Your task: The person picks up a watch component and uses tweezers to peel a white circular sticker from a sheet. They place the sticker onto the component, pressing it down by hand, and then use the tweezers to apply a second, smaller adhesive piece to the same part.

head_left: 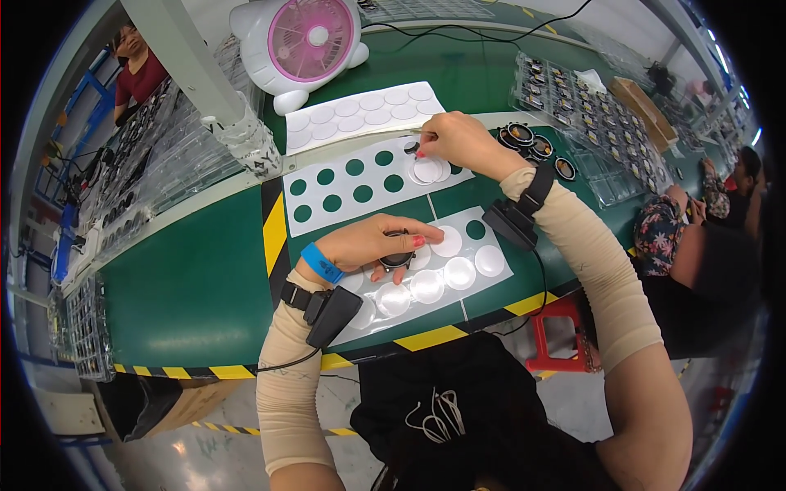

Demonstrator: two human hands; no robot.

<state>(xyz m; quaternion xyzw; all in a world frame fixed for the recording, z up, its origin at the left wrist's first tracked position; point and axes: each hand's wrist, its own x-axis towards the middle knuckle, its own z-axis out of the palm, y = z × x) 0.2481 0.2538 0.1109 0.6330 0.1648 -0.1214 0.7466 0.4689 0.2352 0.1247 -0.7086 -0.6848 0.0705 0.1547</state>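
My left hand is closed around a round black watch case, mostly hidden under the fingers. It hovers over a clear sheet of round white stickers, and its index finger reaches to one white disc. My right hand has its fingers pinched together above a white sheet with round cut-outs. Whatever is between these fingertips is too small to name; a dark round spot shows beside them. A few loose white discs lie just below the right hand.
Several round black watch cases lie to the right of my right hand. Behind are another sheet of white ovals, a pink and white fan and clear trays of parts. Striped tape edges the green table. Other people sit left and right.
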